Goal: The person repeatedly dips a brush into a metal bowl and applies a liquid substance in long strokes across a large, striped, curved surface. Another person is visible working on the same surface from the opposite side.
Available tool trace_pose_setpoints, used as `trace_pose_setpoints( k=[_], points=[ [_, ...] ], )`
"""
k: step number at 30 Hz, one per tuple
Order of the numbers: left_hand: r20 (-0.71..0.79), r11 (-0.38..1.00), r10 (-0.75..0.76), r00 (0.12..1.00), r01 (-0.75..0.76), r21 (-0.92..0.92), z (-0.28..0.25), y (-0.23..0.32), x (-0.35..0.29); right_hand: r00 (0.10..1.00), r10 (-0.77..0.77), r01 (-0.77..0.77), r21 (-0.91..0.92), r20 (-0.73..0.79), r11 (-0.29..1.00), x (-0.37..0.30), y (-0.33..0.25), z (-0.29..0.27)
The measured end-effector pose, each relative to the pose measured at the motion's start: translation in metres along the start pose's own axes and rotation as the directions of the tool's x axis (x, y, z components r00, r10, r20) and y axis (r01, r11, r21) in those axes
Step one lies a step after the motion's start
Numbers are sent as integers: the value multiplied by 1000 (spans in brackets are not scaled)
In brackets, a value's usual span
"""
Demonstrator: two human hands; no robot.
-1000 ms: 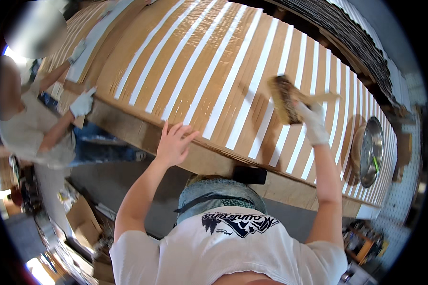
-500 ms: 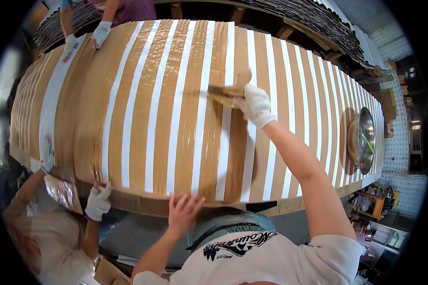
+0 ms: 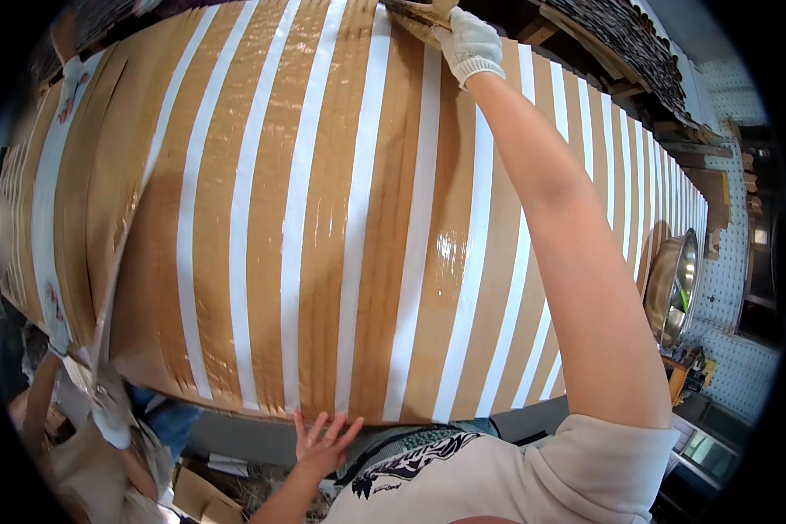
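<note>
— Where do the hands sit on that big striped panel point(image 3: 358, 218)?

— The right hand point(image 3: 468, 42), in a white knit glove, is stretched to the far edge with its grip closed around a brush point(image 3: 415, 15), which is cut off by the top of the frame, so its bristles are hard to make out. The left hand point(image 3: 325, 439) is bare, fingers spread open and pressed flat on the near edge of the panel, holding nothing.

— How far along does the work look?

— Judging by the wet gloss point(image 3: 450, 253) on the brown bands (clearest near the middle), much of the panel seems already coated; the white stripes between them read as bare. The far right end near the metal bowl point(image 3: 672, 288) looks duller, though the curve of the lens makes that uncertain.

— Anything hidden?

— Another person's gloved hand point(image 3: 72, 77) touches the far left corner, and someone at lower left point(image 3: 87, 428) is mostly out of view. The surface under the panel cannot be seen.
</note>
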State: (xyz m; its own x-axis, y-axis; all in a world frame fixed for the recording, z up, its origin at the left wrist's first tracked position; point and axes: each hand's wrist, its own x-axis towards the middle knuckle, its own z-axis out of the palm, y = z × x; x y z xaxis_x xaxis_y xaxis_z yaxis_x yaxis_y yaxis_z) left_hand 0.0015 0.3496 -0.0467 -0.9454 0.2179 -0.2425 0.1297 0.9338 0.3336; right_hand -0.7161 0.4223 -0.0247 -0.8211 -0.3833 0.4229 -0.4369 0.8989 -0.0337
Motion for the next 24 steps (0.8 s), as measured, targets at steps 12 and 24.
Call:
trace_pose_setpoints(
  k=[12,24],
  points=[
    [-168,999,-44,985,43,-12,-2,3,7,824,-518,331,547,230,769,-368,-118,-213],
    [-590,862,-506,629,382,-332,0,15,11,911,-337,257,311,239,915,-390,-96,-231]
  ],
)
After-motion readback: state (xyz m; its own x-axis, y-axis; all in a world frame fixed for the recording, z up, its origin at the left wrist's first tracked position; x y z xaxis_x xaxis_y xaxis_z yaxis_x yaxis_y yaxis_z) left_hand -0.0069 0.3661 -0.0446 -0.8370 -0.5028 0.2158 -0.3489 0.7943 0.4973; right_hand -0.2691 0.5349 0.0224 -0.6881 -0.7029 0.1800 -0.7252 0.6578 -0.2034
